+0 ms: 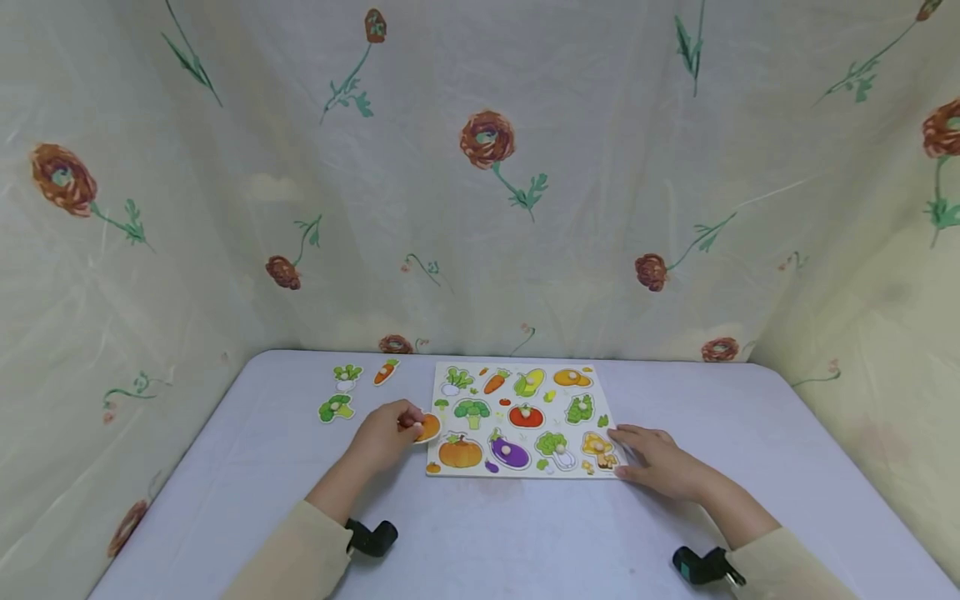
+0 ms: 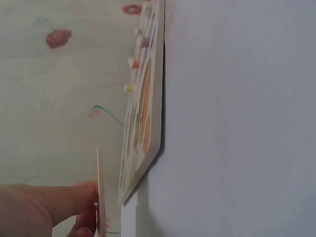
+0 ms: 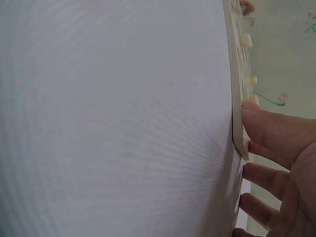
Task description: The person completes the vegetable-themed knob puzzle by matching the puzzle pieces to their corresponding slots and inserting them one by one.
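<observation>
My left hand [image 1: 386, 435] pinches a flat orange puzzle piece [image 1: 430, 427] between thumb and fingers, above the left edge of the white vegetable puzzle board [image 1: 525, 475]. In the left wrist view that piece [image 2: 101, 192] is seen edge-on. At the board's lower left lies the printed pumpkin [image 1: 461, 452], which carries no knob. The tomato [image 1: 526, 417], eggplant [image 1: 510, 452] and mushroom [image 1: 597, 447] pieces have knobs. My right hand [image 1: 660, 462] rests at the board's right edge near the front corner, fingers extended, with the thumb [image 3: 266, 123] on its rim.
Left of the board, a radish piece [image 1: 347, 377], a carrot piece [image 1: 386, 372] and a broccoli piece [image 1: 335, 408] lie loose on the white table [image 1: 495, 542]. Flower-patterned curtain [image 1: 585, 183] stands behind the table and at both sides.
</observation>
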Action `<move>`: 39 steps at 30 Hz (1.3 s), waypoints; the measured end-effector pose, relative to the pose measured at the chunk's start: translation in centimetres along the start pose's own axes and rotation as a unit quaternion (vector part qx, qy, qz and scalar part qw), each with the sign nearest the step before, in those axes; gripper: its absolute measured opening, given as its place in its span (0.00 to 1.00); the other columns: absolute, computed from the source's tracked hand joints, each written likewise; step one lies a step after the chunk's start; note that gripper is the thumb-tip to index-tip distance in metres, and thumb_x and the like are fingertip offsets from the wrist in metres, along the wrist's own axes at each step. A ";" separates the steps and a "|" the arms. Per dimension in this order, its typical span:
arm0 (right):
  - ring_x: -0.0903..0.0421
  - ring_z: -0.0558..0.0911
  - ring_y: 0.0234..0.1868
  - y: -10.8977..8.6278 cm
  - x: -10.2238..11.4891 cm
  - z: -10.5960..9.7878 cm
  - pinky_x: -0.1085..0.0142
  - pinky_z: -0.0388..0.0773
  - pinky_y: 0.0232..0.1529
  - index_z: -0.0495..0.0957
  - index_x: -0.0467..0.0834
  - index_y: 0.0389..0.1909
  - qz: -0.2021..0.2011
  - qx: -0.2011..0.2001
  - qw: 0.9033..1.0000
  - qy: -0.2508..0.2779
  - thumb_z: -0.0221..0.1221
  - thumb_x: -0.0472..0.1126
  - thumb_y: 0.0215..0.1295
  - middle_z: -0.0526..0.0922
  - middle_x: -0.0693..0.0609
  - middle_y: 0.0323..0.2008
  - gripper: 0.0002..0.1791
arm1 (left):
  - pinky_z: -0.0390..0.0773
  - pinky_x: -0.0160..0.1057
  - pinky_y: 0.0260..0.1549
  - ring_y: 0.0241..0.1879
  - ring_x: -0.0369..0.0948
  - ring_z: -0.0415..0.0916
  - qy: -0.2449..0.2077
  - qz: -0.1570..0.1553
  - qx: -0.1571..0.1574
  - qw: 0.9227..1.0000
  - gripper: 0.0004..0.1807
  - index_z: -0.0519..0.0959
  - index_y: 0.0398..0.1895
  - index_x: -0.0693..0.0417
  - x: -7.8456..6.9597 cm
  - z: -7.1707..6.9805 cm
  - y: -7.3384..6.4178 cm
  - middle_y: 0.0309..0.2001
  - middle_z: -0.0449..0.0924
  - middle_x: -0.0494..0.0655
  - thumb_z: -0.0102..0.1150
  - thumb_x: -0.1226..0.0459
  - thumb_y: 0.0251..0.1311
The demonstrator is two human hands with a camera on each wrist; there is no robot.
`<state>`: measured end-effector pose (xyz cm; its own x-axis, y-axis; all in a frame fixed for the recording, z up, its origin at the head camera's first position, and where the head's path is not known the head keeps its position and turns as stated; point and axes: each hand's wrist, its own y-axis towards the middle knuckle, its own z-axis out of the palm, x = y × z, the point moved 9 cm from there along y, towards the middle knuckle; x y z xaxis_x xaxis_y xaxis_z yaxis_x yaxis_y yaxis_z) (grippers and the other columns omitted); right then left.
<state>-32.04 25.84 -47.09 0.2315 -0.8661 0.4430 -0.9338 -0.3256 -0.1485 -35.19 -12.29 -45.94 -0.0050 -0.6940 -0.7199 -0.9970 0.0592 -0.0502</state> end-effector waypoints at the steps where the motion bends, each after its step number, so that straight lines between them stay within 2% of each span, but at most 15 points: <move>1: 0.25 0.57 0.69 0.0 0.0 0.0 0.30 0.56 0.65 0.67 0.36 0.71 0.000 0.000 1.000 0.000 0.65 0.54 0.64 0.62 0.31 0.71 0.40 | 0.77 0.38 0.40 0.38 0.43 0.72 -0.001 0.001 0.004 1.000 0.03 0.81 0.41 0.51 -0.1 0.1 -0.1 0.36 0.77 0.44 0.64 0.66 0.66; 5: 0.26 0.57 0.69 0.1 -0.2 0.1 0.30 0.56 0.65 0.67 0.37 0.71 0.000 -0.001 1.000 -0.001 0.65 0.53 0.64 0.62 0.31 0.71 0.40 | 0.77 0.38 0.40 0.38 0.42 0.72 -0.007 0.007 0.019 1.000 0.03 0.81 0.41 0.51 -0.4 0.8 -0.4 0.36 0.77 0.43 0.63 0.65 0.66; 11: 0.26 0.57 0.69 0.1 -0.3 0.0 0.30 0.56 0.65 0.67 0.37 0.71 0.000 0.000 1.000 -0.002 0.65 0.54 0.64 0.62 0.31 0.71 0.40 | 0.77 0.38 0.38 0.37 0.42 0.71 -0.009 0.035 0.043 0.998 0.03 0.81 0.41 0.51 -1.4 1.8 -0.9 0.35 0.76 0.43 0.63 0.65 0.66; 17: 0.26 0.56 0.70 0.2 -0.3 0.1 0.30 0.56 0.65 0.66 0.37 0.72 0.003 0.001 1.000 0.002 0.65 0.53 0.64 0.61 0.32 0.72 0.40 | 0.76 0.36 0.33 0.35 0.41 0.72 -0.016 0.053 0.062 0.997 0.02 0.81 0.40 0.52 -2.2 2.9 -1.3 0.34 0.76 0.43 0.63 0.65 0.67; 22: 0.26 0.56 0.69 0.2 -0.3 0.1 0.30 0.56 0.65 0.66 0.37 0.71 0.001 0.001 1.000 0.001 0.65 0.55 0.64 0.61 0.32 0.72 0.41 | 0.76 0.35 0.31 0.35 0.41 0.72 -0.019 0.045 0.073 0.996 0.01 0.81 0.39 0.50 -2.3 3.8 -1.4 0.34 0.76 0.43 0.63 0.64 0.67; 29: 0.27 0.57 0.70 0.2 -0.4 0.1 0.31 0.56 0.66 0.66 0.37 0.72 0.003 0.001 1.000 0.003 0.65 0.53 0.64 0.61 0.32 0.72 0.40 | 0.74 0.38 0.35 0.36 0.42 0.72 -0.005 0.037 0.077 0.996 0.02 0.81 0.38 0.48 -2.7 4.9 -1.4 0.34 0.75 0.43 0.64 0.63 0.66; 39: 0.27 0.57 0.70 0.1 -0.3 0.1 0.30 0.57 0.65 0.66 0.37 0.72 0.007 0.005 1.000 0.003 0.65 0.54 0.64 0.61 0.32 0.72 0.40 | 0.75 0.38 0.37 0.36 0.42 0.71 0.010 0.034 0.073 0.997 0.02 0.80 0.35 0.48 -2.9 5.6 -1.2 0.32 0.75 0.43 0.64 0.64 0.66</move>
<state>-32.14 25.99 -47.33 0.2172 -0.8682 0.4462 -0.9341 -0.3175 -0.1630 -33.52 -6.35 -47.71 -0.0757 -0.6982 -0.7119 -0.9725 0.2095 -0.1020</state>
